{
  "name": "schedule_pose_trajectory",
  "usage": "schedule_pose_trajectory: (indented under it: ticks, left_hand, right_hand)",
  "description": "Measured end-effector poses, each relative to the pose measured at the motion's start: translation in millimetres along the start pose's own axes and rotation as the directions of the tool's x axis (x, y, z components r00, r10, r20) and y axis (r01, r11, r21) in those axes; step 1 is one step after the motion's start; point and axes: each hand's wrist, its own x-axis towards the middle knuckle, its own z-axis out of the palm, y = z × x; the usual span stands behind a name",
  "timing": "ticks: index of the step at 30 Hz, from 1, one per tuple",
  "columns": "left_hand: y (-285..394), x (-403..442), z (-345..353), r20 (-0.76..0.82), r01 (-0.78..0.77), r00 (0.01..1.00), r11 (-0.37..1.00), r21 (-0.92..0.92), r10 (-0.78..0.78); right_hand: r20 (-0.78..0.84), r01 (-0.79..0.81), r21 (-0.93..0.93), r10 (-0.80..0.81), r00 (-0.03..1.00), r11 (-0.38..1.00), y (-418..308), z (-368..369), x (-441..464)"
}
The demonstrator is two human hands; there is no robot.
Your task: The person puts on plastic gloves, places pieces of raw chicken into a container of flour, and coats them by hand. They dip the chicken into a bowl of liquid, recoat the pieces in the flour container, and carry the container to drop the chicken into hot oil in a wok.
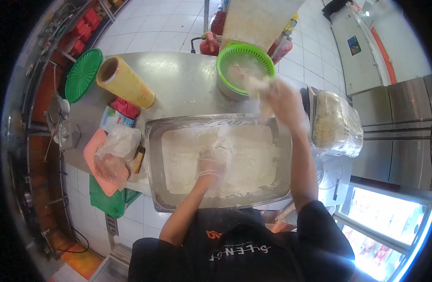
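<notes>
A deep metal tray in front of me holds a bed of white flour. My left hand is down in the flour near the tray's middle, its fingers coated white and partly buried, so their grip is hidden. Above the tray's back right corner, my right hand is smeared by motion. Pale, blurred matter shows at its fingertips, but I cannot make out what it is. Just beyond that hand stands a bright green colander set in a pale tub, with cloudy liquid and pinkish pieces inside.
Left of the tray lie a plastic wrap roll, a green lid, a pink board with plastic bags, and a wooden-handled tool. A wrapped package stands at the right. Beyond the steel table is a fire extinguisher.
</notes>
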Motion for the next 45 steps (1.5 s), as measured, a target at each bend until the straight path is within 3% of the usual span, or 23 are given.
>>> schedule_pose_trajectory:
  ticks: [3,5,7,8,11,14,15,16,18,20,21,23,24,26,27,30,32,33,36,39,41,42,45]
  left_hand:
    - [8,-3,6,-0.104,-0.124,0.985,0.986,0.109,0.135]
    - [-1,10,17,0.054,0.042,0.998,0.992,-0.123,-0.036]
    - [-6,18,20,0.175,0.121,0.980,0.978,-0.170,-0.091]
    - [-8,19,20,0.210,0.101,0.975,0.989,-0.113,-0.075]
    - [-6,20,17,0.312,0.079,0.947,0.997,0.024,-0.082]
    - [11,4,-17,0.358,0.106,0.929,0.994,-0.014,-0.094]
    - [16,1,-29,0.358,0.121,0.929,0.991,-0.054,-0.093]
    - [15,-2,-33,0.300,0.041,0.954,0.995,-0.087,-0.013]
    - [8,-9,-40,0.175,-0.122,0.974,0.984,-0.130,0.144]
    - [0,-6,-42,0.237,-0.038,0.965,0.955,-0.293,0.111]
    - [-1,-4,-39,0.270,0.010,0.958,0.929,-0.370,0.097]
    - [8,1,-41,0.347,0.143,0.930,0.749,-0.647,0.121]
    - [16,4,-43,0.372,0.209,0.917,0.623,-0.754,0.143]
    - [39,0,-56,0.382,0.245,0.922,0.664,-0.706,0.067]
    - [46,0,-59,0.382,0.258,0.924,0.682,-0.684,0.033]
    - [25,7,-23,0.293,0.075,0.943,0.757,-0.650,0.158]
    - [20,2,-22,0.198,-0.065,0.967,0.910,-0.409,0.158]
    - [22,1,-29,0.138,-0.122,0.977,0.956,-0.268,0.163]
    - [26,-2,-51,0.299,0.037,0.951,0.935,-0.353,0.075]
    - [-28,-1,-15,0.186,-0.112,0.962,0.910,-0.399,0.200]
    - [-13,-6,-32,0.218,-0.085,0.961,0.933,-0.350,0.169]
    - [-5,-9,-41,0.232,-0.073,0.961,0.943,-0.323,0.154]
    - [8,-10,-50,0.230,-0.026,0.961,0.877,-0.480,0.154]
  right_hand:
    - [0.064,0.110,-0.186,-0.099,0.993,0.976,20,16,82]
    - [0.056,0.089,-0.199,-0.079,0.995,0.976,54,56,129]
    - [0.131,0.208,-0.350,-0.172,0.976,0.913,98,105,170]
    - [0.177,0.268,-0.419,-0.211,0.961,0.868,107,118,179]
    - [0.236,0.225,-0.450,-0.128,0.963,0.865,92,117,176]
    - [-0.169,0.204,-0.161,-0.231,0.958,0.966,42,75,115]
    - [-0.085,0.077,-0.106,-0.087,0.993,0.991,9,57,86]
    - [0.010,-0.059,-0.061,0.060,0.998,0.996,-18,46,51]
    - [0.040,0.220,0.201,-0.233,0.972,0.955,-5,85,-25]
    - [0.238,0.080,0.428,-0.197,0.951,0.900,-23,89,-86]
    - [0.268,0.057,0.403,-0.178,0.947,0.913,-23,96,-115]
    - [0.312,0.026,0.350,-0.143,0.939,0.937,-17,111,-156]
    - [0.370,-0.133,0.373,-0.015,0.929,0.918,-16,109,-159]
    - [0.493,-0.444,0.388,0.225,0.840,0.808,-16,101,-164]
    - [0.505,-0.426,0.387,0.199,0.840,0.817,-18,94,-162]
    - [0.534,-0.409,0.353,0.178,0.827,0.841,-23,69,-155]
    - [0.550,-0.423,0.298,0.208,0.809,0.856,-18,56,-144]
    - [0.533,-0.395,0.314,0.184,0.826,0.864,-11,47,-135]
    - [0.472,-0.348,0.331,0.165,0.866,0.877,-6,12,-101]
    - [0.355,-0.326,0.309,0.210,0.911,0.893,-11,-22,-42]
    - [0.262,-0.378,0.301,0.305,0.916,0.875,-38,-40,1]
    - [0.225,-0.323,0.271,0.267,0.937,0.907,-36,-29,21]
    - [0.124,-0.182,0.119,0.167,0.978,0.976,-12,25,74]
